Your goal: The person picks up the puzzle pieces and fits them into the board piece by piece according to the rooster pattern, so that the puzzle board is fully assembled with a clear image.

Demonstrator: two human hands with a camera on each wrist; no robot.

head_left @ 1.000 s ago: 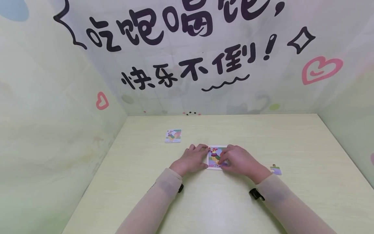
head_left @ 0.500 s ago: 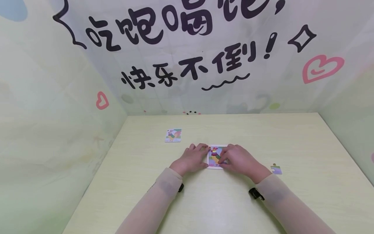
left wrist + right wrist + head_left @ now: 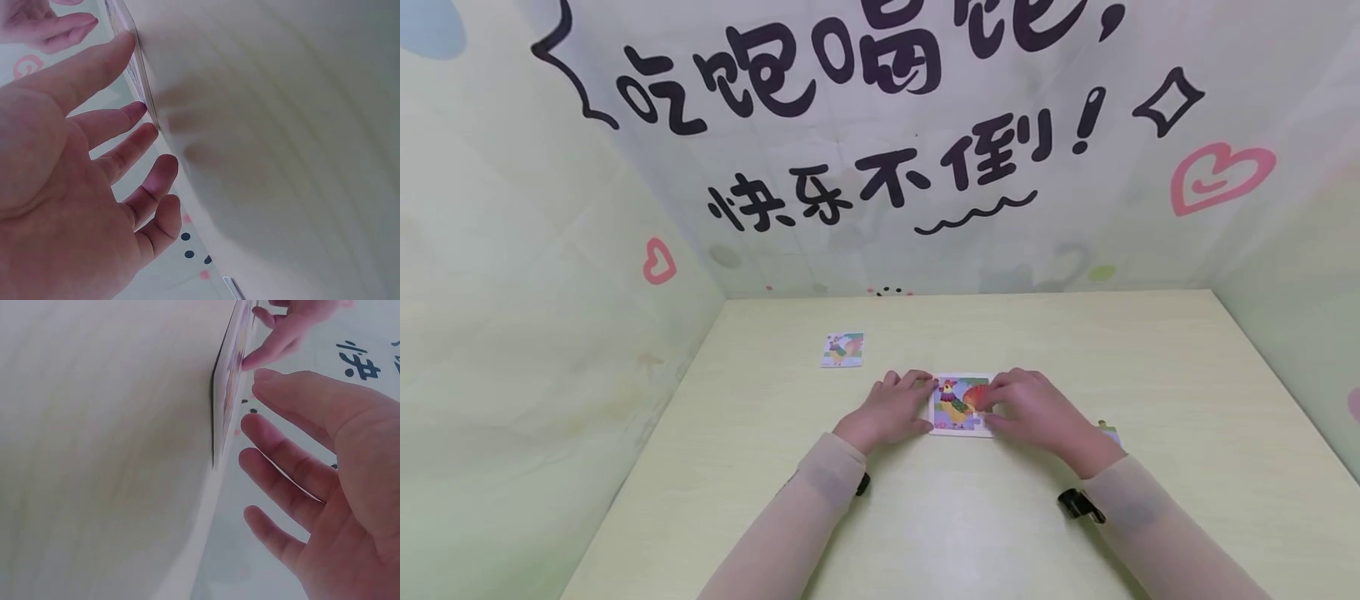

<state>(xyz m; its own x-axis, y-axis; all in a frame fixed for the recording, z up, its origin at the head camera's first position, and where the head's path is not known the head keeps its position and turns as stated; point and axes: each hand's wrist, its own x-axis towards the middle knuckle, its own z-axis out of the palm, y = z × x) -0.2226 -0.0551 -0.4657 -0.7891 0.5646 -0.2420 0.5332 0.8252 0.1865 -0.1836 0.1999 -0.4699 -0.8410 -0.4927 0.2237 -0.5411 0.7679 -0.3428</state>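
A rooster jigsaw puzzle (image 3: 953,407) lies in a white-rimmed tray (image 3: 953,433) at mid-table. At the tray's left edge rests my left hand (image 3: 887,412), fingers spread; in the left wrist view its thumb and two fingers touch the tray's side. My right hand (image 3: 1041,417) is over the tray's right edge, thumb and index finger near the rooster's red tail. The right wrist view shows that hand (image 3: 356,481) with relaxed fingers and nothing visible in its grasp. Bare white shows at the puzzle's lower right. A loose puzzle piece (image 3: 1109,431) lies beyond my right wrist, partly hidden.
A small square rooster picture card (image 3: 842,350) lies on the pale wooden table (image 3: 940,517) at the back left. Printed fabric walls (image 3: 850,258) with black lettering stand along the table's back and sides.
My right hand has moved right across the puzzle, uncovering the red tail and the lower right part. Its forearm now covers part of the loose puzzle piece. The left hand stays put.
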